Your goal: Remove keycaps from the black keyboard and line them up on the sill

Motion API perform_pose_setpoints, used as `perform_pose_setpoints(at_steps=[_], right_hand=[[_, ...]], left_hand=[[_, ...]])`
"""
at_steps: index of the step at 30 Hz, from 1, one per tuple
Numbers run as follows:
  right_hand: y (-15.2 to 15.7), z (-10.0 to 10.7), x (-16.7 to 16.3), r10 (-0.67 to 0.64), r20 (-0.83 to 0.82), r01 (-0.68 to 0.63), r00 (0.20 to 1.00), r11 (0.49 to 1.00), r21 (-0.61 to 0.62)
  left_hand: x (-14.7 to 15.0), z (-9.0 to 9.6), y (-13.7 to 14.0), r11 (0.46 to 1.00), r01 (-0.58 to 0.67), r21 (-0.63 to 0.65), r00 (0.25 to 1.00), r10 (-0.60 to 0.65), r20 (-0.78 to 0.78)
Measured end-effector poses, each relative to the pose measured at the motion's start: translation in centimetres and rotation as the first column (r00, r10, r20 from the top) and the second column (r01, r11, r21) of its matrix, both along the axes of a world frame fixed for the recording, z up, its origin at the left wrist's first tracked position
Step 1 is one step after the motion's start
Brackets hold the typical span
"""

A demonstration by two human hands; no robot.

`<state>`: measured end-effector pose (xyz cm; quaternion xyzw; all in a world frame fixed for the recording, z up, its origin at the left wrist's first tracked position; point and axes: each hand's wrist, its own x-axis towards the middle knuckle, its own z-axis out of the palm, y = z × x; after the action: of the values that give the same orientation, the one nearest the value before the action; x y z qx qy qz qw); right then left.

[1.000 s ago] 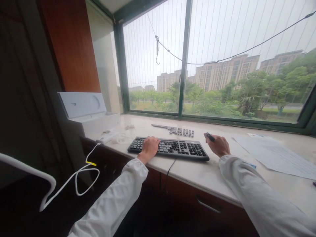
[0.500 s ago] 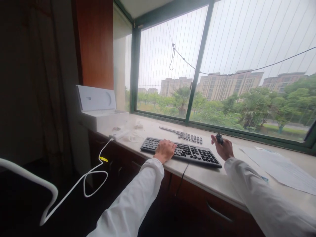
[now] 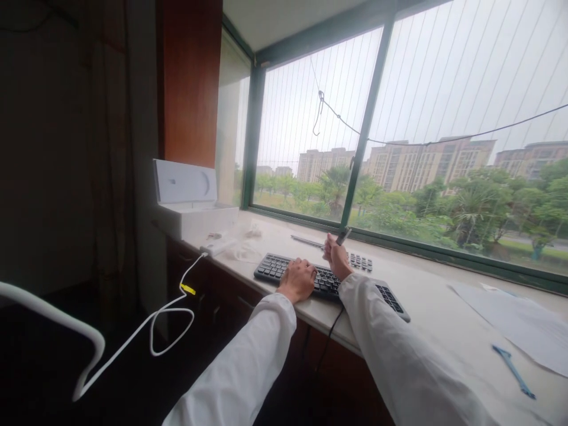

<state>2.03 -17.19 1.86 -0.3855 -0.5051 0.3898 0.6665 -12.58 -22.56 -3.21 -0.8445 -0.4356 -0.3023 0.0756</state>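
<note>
On my feed the keyboard sits at five o'clock from centre. The left hand rests on its keys, fingers bent; I can't tell whether they pinch anything. At two o'clock from that, the right hand is closed around a dark tool. From the keyboard, loose keycaps lie at two o'clock, a blue tool at four, a white box at ten.

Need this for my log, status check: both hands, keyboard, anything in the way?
Left hand resting on keyboard. Right hand gripping small dark object. Right sleeve hiding part of keyboard from view.
</note>
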Motion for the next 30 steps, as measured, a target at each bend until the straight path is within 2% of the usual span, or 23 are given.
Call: perform_pose_setpoints(at_steps=[5, 11, 14, 18, 23, 30], right_hand=[[-0.4, -0.9, 0.6, 0.095, -0.154, -0.112, 0.984, 0.988, -0.104], [-1.3, -1.1, 0.8, 0.060, -0.282, -0.083, 0.958, 0.994, -0.070], [-1.3, -1.2, 0.0, -0.008, -0.345, -0.028, 0.939, 0.994, -0.101], [-1.0, -1.6, -1.2, -0.079, -0.333, 0.025, 0.939, 0.986, -0.165], [-0.6, -2.2, -1.8, -0.131, -0.235, 0.074, 0.963, 0.969, -0.237], [-0.6, -2.4, -2.1, -0.126, -0.269, 0.059, 0.955, 0.968, -0.243]], left_hand=[[0.0, 0.1, 0.0, 1.000, -0.010, -0.015, 1.000, 0.010, -0.013], [-0.1, 0.3, -0.3, 0.999, 0.001, -0.043, 1.000, -0.002, -0.024], [-0.2, 0.3, -0.3, 0.999, 0.006, -0.037, 1.000, -0.007, -0.019], [-0.2, 0.3, -0.2, 0.999, 0.006, -0.039, 1.000, -0.007, -0.024], [-0.2, 0.4, -0.1, 0.998, 0.014, -0.057, 1.000, -0.015, -0.026], [-0.2, 0.6, -0.2, 0.998, 0.000, -0.068, 0.999, -0.003, -0.042]])
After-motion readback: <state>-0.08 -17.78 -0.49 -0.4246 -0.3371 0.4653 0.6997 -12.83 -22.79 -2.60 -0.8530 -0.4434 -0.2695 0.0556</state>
